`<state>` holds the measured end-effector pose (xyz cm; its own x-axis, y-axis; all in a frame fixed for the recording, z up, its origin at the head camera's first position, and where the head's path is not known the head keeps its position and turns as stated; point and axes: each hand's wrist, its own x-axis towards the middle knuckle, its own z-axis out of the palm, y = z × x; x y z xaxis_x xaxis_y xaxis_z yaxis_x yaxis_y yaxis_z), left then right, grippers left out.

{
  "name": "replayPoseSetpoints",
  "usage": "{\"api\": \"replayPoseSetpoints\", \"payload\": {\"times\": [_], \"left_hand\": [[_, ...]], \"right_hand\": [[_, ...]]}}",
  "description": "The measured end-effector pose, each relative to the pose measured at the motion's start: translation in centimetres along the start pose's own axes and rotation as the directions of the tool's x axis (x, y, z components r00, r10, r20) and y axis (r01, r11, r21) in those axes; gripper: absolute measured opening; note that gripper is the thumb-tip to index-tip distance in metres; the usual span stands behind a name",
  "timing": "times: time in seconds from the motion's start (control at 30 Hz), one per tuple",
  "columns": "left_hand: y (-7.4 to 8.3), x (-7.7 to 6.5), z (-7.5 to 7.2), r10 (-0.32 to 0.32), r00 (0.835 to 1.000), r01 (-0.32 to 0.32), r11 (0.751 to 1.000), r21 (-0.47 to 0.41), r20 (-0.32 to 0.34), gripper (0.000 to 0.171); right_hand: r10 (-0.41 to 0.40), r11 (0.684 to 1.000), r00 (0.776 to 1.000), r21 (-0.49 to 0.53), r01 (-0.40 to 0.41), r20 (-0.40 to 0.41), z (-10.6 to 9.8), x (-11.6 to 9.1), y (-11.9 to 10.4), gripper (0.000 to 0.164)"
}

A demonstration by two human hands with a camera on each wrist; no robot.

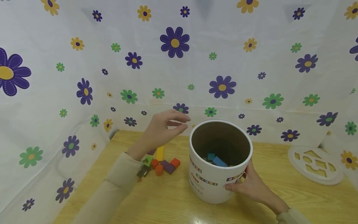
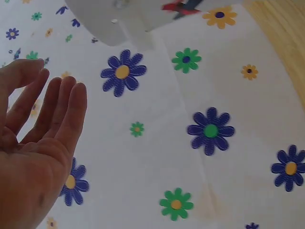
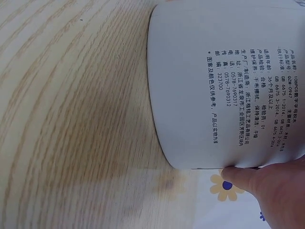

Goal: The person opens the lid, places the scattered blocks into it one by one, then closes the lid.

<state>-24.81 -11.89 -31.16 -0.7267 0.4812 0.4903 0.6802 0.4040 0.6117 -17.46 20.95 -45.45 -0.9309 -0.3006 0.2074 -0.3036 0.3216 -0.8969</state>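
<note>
A white cylindrical bucket (image 1: 207,186) with printed labels stands upright on the wooden table. Blue blocks (image 1: 219,161) show down inside it, their lower parts hidden. My right hand (image 1: 253,185) grips the bucket's right side, thumb on the front and fingers round the back. In the right wrist view, the bucket wall (image 3: 205,95) carries rows of black text beside that hand (image 3: 281,191). My left hand (image 1: 167,126) hovers left of the rim, holding nothing, its fingers loosely curved and apart from the thumb. The same bare palm shows in the left wrist view (image 2: 38,157).
Left of the bucket, under my left forearm, lie several loose blocks, among them a purple block (image 1: 168,167), a yellow block (image 1: 160,153) and a red block (image 1: 175,162). A white lid with shaped holes (image 1: 299,169) lies at the right, near the flowered cloth (image 1: 195,71).
</note>
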Motion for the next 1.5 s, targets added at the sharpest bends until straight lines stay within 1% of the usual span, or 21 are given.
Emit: {"api": "replayPoseSetpoints", "payload": {"times": [0.03, 0.07, 0.1, 0.17, 0.2, 0.27, 0.33, 0.4, 0.5, 0.6, 0.67, 0.73, 0.8, 0.97, 1.07, 1.27, 1.33, 1.37, 1.4, 1.43, 1.5], "left_hand": [[-0.7, -0.4, 0.0, -0.058, 0.998, 0.058, 0.998, 0.014, 0.021, 0.024], [-1.5, -0.8, 0.0, -0.118, 0.992, 0.117, 0.993, 0.022, 0.052, 0.024], [-2.3, -1.2, 0.2, -0.170, 0.982, 0.167, 0.985, 0.034, 0.088, 0.025], [-3.8, -2.3, 0.9, -0.263, 0.950, 0.252, 0.964, 0.086, 0.170, 0.027], [-4.7, -2.9, 1.4, -0.295, 0.932, 0.276, 0.954, 0.116, 0.211, 0.028], [-6.2, -4.0, 2.5, -0.331, 0.902, 0.297, 0.941, 0.161, 0.276, 0.030], [-7.5, -4.9, 3.6, -0.339, 0.884, 0.283, 0.936, 0.210, 0.322, 0.030], [-8.6, -5.5, 4.7, -0.337, 0.872, 0.264, 0.934, 0.240, 0.355, 0.028], [-9.8, -5.8, 6.1, -0.344, 0.857, 0.241, 0.926, 0.291, 0.385, 0.026], [-10.7, -6.2, 7.2, -0.397, 0.825, 0.262, 0.899, 0.350, 0.402, 0.025], [-11.0, -6.4, 7.7, -0.436, 0.806, 0.289, 0.880, 0.376, 0.400, 0.024], [-10.9, -6.4, 8.1, -0.462, 0.795, 0.307, 0.865, 0.396, 0.393, 0.023], [-10.7, -6.3, 8.4, -0.475, 0.791, 0.313, 0.856, 0.412, 0.386, 0.021], [-10.1, -6.0, 8.7, -0.484, 0.789, 0.300, 0.842, 0.449, 0.380, 0.019], [-9.9, -6.1, 8.7, -0.483, 0.791, 0.295, 0.838, 0.458, 0.374, 0.019], [-9.9, -6.3, 8.7, -0.459, 0.807, 0.283, 0.852, 0.439, 0.371, 0.017], [-9.8, -6.3, 8.7, -0.461, 0.807, 0.293, 0.855, 0.429, 0.368, 0.020], [-9.7, -6.2, 8.7, -0.470, 0.804, 0.308, 0.853, 0.421, 0.364, 0.023], [-9.7, -6.2, 8.6, -0.470, 0.807, 0.314, 0.854, 0.415, 0.358, 0.025], [-9.6, -6.1, 8.5, -0.465, 0.813, 0.318, 0.858, 0.403, 0.349, 0.026], [-9.3, -5.9, 8.1, -0.451, 0.831, 0.323, 0.868, 0.378, 0.326, 0.029]], "right_hand": [[-0.001, 1.000, 1.000, 0.002, 0.001, 0.000, 0.0, 0.0, 0.0, 0.119], [0.000, 1.000, 1.000, 0.004, 0.000, 0.002, -0.1, 0.0, 0.0, 0.119], [0.002, 1.000, 1.000, 0.006, -0.002, 0.004, -0.1, 0.0, 0.0, 0.120], [0.006, 1.000, 1.000, 0.001, -0.006, 0.004, -0.1, -0.1, 0.0, 0.120], [0.007, 1.000, 1.000, 0.000, -0.007, 0.006, -0.1, -0.1, 0.1, 0.120], [0.013, 1.000, 1.000, -0.005, -0.013, 0.010, -0.2, -0.1, 0.1, 0.120], [0.014, 1.000, 1.000, -0.011, -0.014, 0.013, -0.2, -0.1, 0.2, 0.121], [0.013, 1.000, 1.000, -0.011, -0.012, 0.014, -0.2, -0.1, 0.2, 0.122], [0.010, 1.000, 1.000, -0.012, -0.010, 0.010, -0.3, 0.0, 0.3, 0.121], [0.009, 1.000, 1.000, -0.013, -0.008, 0.008, -0.3, 0.0, 0.2, 0.121], [0.012, 1.000, 1.000, -0.015, -0.011, 0.008, -0.3, 0.0, 0.2, 0.121], [0.014, 1.000, 1.000, -0.012, -0.013, 0.007, -0.2, 0.0, 0.2, 0.120], [0.014, 1.000, 1.000, -0.012, -0.014, 0.004, -0.2, -0.1, 0.2, 0.120], [0.011, 1.000, 1.000, -0.010, -0.011, 0.004, -0.3, -0.1, 0.3, 0.121], [0.009, 1.000, 1.000, -0.012, -0.009, 0.004, -0.3, 0.0, 0.3, 0.120], [0.003, 1.000, 1.000, -0.011, -0.003, 0.003, -0.3, 0.0, 0.3, 0.122], [0.006, 1.000, 1.000, -0.009, -0.006, 0.006, -0.3, -0.1, 0.3, 0.122], [0.005, 1.000, 1.000, -0.008, -0.005, 0.006, -0.3, -0.1, 0.3, 0.123], [0.004, 1.000, 1.000, -0.007, -0.004, 0.006, -0.3, -0.1, 0.3, 0.123], [0.004, 1.000, 1.000, -0.006, -0.004, 0.006, -0.4, -0.1, 0.3, 0.123], [0.002, 1.000, 1.000, -0.007, -0.002, 0.004, -0.4, -0.1, 0.3, 0.124]]}}
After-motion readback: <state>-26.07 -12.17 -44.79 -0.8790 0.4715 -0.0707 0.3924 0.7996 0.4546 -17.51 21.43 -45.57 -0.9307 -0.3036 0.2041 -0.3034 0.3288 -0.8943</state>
